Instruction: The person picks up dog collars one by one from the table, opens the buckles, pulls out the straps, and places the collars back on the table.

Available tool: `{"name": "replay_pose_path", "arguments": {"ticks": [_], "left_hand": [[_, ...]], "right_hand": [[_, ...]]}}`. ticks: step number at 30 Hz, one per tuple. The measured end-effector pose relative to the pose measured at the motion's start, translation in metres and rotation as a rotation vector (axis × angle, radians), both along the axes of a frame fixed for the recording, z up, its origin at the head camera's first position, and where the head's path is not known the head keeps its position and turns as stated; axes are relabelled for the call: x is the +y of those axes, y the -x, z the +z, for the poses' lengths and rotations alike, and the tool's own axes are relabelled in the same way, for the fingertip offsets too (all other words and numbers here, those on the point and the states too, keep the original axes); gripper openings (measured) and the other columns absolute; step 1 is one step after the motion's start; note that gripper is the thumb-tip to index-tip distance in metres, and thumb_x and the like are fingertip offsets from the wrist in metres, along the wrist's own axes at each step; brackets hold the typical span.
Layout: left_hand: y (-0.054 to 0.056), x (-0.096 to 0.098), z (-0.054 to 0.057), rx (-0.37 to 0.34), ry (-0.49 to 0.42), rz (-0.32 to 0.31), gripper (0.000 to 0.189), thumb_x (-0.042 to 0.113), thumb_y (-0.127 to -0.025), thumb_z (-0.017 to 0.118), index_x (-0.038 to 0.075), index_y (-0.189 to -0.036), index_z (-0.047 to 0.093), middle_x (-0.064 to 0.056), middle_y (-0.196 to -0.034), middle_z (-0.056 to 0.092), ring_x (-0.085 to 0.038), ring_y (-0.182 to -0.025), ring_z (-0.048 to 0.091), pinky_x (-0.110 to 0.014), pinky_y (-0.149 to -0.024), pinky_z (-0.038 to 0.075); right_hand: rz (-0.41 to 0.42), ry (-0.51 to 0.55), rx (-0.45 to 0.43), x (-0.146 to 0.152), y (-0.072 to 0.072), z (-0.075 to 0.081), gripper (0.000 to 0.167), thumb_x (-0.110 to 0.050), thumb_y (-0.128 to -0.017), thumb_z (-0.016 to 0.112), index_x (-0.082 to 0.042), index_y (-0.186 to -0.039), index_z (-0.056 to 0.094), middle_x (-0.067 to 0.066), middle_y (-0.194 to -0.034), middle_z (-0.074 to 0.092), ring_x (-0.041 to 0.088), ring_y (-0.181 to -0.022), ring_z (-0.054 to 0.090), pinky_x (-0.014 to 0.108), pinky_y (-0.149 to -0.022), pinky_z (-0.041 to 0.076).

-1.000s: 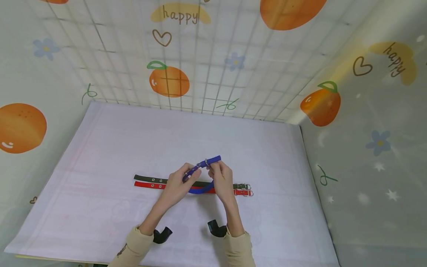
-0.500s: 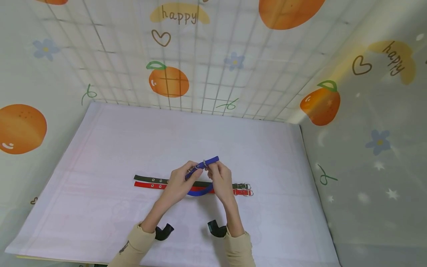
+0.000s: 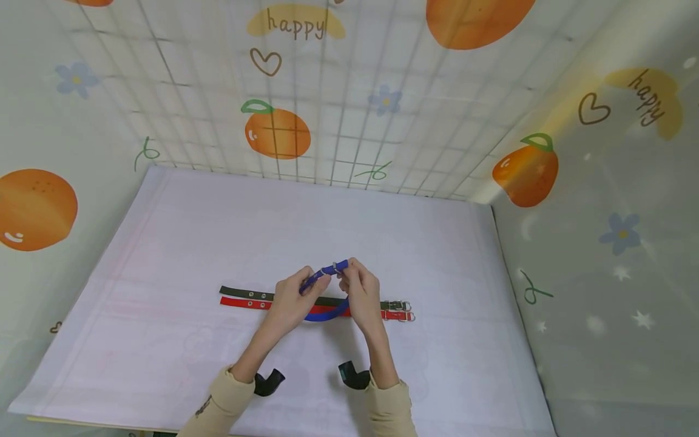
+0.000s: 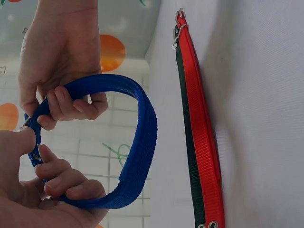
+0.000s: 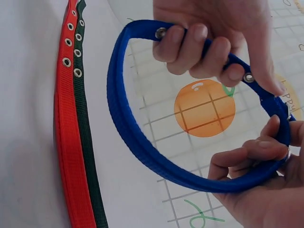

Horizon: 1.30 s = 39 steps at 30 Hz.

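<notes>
Both hands hold a blue webbing collar [image 3: 327, 315] bent into a loop above the table. My left hand [image 3: 290, 298] grips the stretch with metal eyelets, thumb on top and fingers curled round it. With thumb and fingers, my right hand [image 3: 363, 291] pinches the loop by its silver buckle, close to the strap's tip. In the left wrist view the blue collar [image 4: 147, 137] hangs in a wide curve between the hands; part of the buckle is hidden by fingers. Beneath lie a dark green collar [image 3: 232, 291] and a red collar [image 3: 235, 301], stretched flat side by side.
A white sheet covers the table [image 3: 448, 261]. Behind it rises a printed curtain [image 3: 338, 139] with a grid showing through, and more curtain stands at both sides. Black curved pieces [image 3: 270, 382] stick out by each beige sleeve [image 3: 226, 388].
The blue strap's tip, which stuck out past the right fingers, has drawn back left toward the buckle. The right fingers now sit at that tip. The green and red collars have not moved.
</notes>
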<state>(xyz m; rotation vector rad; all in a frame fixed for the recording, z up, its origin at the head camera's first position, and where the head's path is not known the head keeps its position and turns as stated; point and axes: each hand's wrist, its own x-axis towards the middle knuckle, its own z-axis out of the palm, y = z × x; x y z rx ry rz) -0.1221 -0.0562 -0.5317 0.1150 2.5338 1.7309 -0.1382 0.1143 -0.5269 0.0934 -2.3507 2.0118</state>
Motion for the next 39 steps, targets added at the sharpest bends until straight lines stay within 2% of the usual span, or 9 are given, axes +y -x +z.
{"name": "replay_pose_path", "arguments": {"ticks": [5, 11, 14, 21, 26, 32, 39], "left_hand": [[-0.0014, -0.0003, 0.0002, -0.01, 0.011, -0.003, 0.032, 0.042, -0.105, 0.069, 0.013, -0.093, 0.059, 0.003, -0.068, 0.047, -0.013, -0.062, 0.045, -0.024, -0.056, 0.032], [0.002, 0.0004, 0.0048, 0.052, 0.019, -0.055, 0.026, 0.041, -0.107, 0.067, 0.017, -0.116, 0.066, 0.0, -0.078, 0.056, -0.014, -0.07, 0.051, -0.024, -0.061, 0.038], [0.0035, 0.0003, 0.0075, 0.072, 0.014, -0.077, 0.025, 0.039, -0.107, 0.067, 0.016, -0.117, 0.067, 0.0, -0.079, 0.055, -0.015, -0.071, 0.051, -0.024, -0.062, 0.038], [0.004, -0.0021, 0.0059, 0.05, -0.016, -0.107, 0.025, 0.034, -0.108, 0.067, 0.013, -0.121, 0.07, -0.001, -0.079, 0.055, -0.015, -0.072, 0.05, -0.024, -0.064, 0.039], [0.0032, -0.0022, 0.0044, 0.04, -0.02, -0.074, 0.023, 0.035, -0.106, 0.07, 0.011, -0.108, 0.071, 0.0, -0.076, 0.054, -0.014, -0.071, 0.049, -0.023, -0.062, 0.038], [0.0018, -0.0021, 0.0036, -0.002, -0.002, -0.005, 0.038, 0.041, -0.102, 0.075, 0.011, -0.085, 0.058, 0.005, -0.064, 0.043, -0.012, -0.059, 0.042, -0.022, -0.054, 0.03], [0.0015, -0.0034, 0.0037, -0.054, 0.026, 0.034, 0.051, 0.051, -0.099, 0.075, 0.013, -0.075, 0.051, 0.005, -0.061, 0.041, -0.012, -0.056, 0.041, -0.023, -0.051, 0.028]], "right_hand": [[-0.002, 0.006, 0.0, 0.0007, 0.0, 0.0002, 0.032, -0.017, -0.112, 0.045, -0.002, -0.091, 0.064, -0.005, -0.064, 0.038, 0.01, -0.06, 0.035, 0.023, -0.062, 0.03], [0.032, -0.017, -0.006, 0.0011, -0.001, -0.0001, 0.033, -0.017, -0.112, 0.045, 0.001, -0.089, 0.06, -0.003, -0.066, 0.04, 0.011, -0.061, 0.037, 0.023, -0.062, 0.032], [0.043, -0.02, -0.012, 0.0007, -0.0015, -0.0005, 0.033, -0.017, -0.112, 0.045, 0.001, -0.089, 0.06, -0.002, -0.066, 0.04, 0.011, -0.061, 0.037, 0.023, -0.063, 0.032], [0.033, -0.036, 0.001, 0.001, -0.0025, -0.0002, 0.03, -0.016, -0.111, 0.046, -0.006, -0.088, 0.062, -0.003, -0.066, 0.041, 0.011, -0.061, 0.037, 0.024, -0.063, 0.031], [0.03, -0.047, -0.002, 0.0012, -0.0022, -0.0005, 0.032, -0.018, -0.113, 0.046, -0.006, -0.089, 0.063, -0.003, -0.065, 0.041, 0.01, -0.061, 0.038, 0.023, -0.063, 0.032], [0.01, -0.049, -0.007, 0.0011, -0.0026, 0.0019, 0.035, -0.023, -0.114, 0.046, -0.005, -0.092, 0.065, 0.0, -0.067, 0.043, 0.01, -0.063, 0.04, 0.024, -0.064, 0.034], [-0.001, -0.005, -0.01, 0.0013, -0.0033, 0.0012, 0.035, -0.026, -0.114, 0.046, -0.003, -0.093, 0.063, 0.001, -0.067, 0.04, 0.013, -0.064, 0.042, 0.025, -0.067, 0.036]]}}
